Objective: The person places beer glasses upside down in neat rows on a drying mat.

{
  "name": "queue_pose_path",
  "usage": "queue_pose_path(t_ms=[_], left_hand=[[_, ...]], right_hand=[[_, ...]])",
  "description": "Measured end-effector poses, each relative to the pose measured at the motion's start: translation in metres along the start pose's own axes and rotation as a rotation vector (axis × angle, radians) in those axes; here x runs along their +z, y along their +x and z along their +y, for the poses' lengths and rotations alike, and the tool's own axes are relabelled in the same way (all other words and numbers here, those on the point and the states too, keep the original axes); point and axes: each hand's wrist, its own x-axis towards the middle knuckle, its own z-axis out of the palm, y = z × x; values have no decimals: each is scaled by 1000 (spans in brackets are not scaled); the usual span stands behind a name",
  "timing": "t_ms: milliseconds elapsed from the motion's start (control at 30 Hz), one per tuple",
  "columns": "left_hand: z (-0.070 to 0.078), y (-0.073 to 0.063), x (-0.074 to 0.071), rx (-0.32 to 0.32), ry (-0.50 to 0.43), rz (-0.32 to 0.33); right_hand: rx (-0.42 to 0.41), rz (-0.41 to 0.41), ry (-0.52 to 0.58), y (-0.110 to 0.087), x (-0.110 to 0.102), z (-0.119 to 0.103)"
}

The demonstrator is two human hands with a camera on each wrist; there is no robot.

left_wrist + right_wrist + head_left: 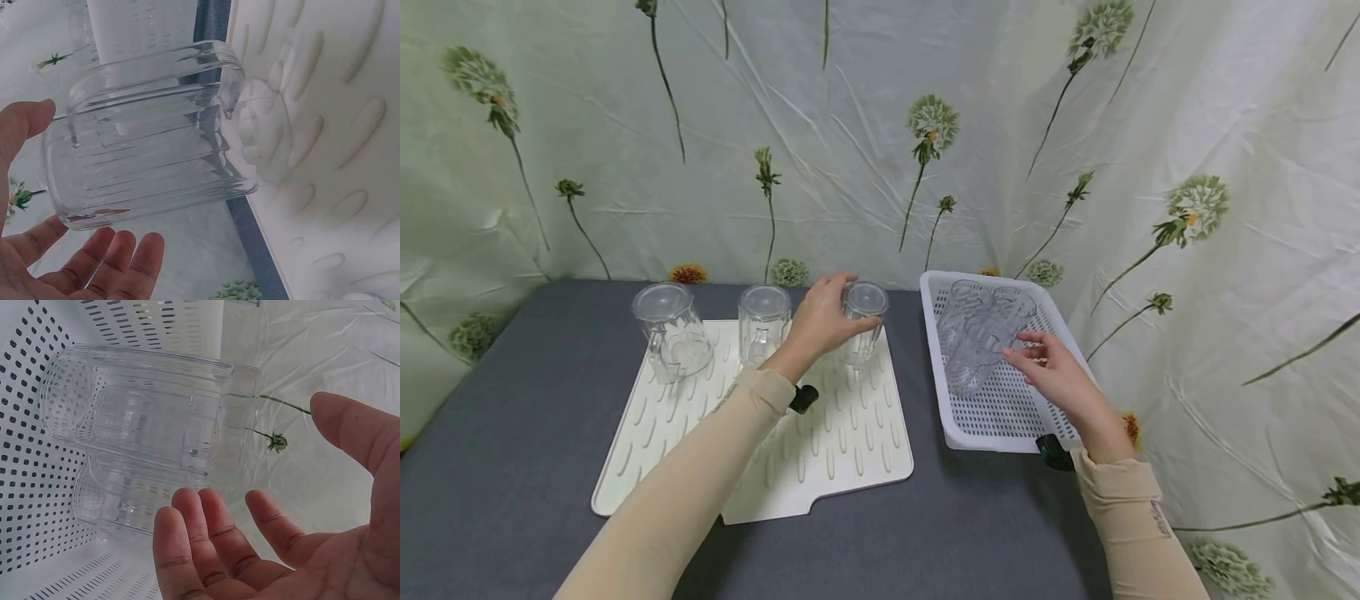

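Upside down at the right of the white drying mat [850, 450] is a clear mug [863, 346]. My left hand [826, 317] holds it near its upturned base, thumb on one side and fingers on the other; in the left wrist view, the mug's [150, 137] rim is close to the mat, and I cannot tell if it touches. Over the white basket [958, 437], my right hand [1056, 379] has its fingers apart and slightly bent, with nothing held. Several clear mugs [981, 342] lie on their sides in the basket, near its fingertips.
Two more clear mugs, a left one [673, 333] and a middle one [763, 321], stand upside down along the mat's back edge. Dark cloth [512, 433] covers the table. Behind hangs a flowered curtain [850, 167].
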Motion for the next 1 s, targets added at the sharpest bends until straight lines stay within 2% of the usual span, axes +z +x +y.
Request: queue_pose_path(t_ms=[400,600,1000], left_hand=[[6,-11,-10,35,1,27],[7,-17,-16,56,-29,46],[9,-41,-33,133,-114,43]], right_hand=[[12,-8,-14,8,3,0],[17,-12,-17,11,4,-1],[11,-28,-46,16,7,-4]])
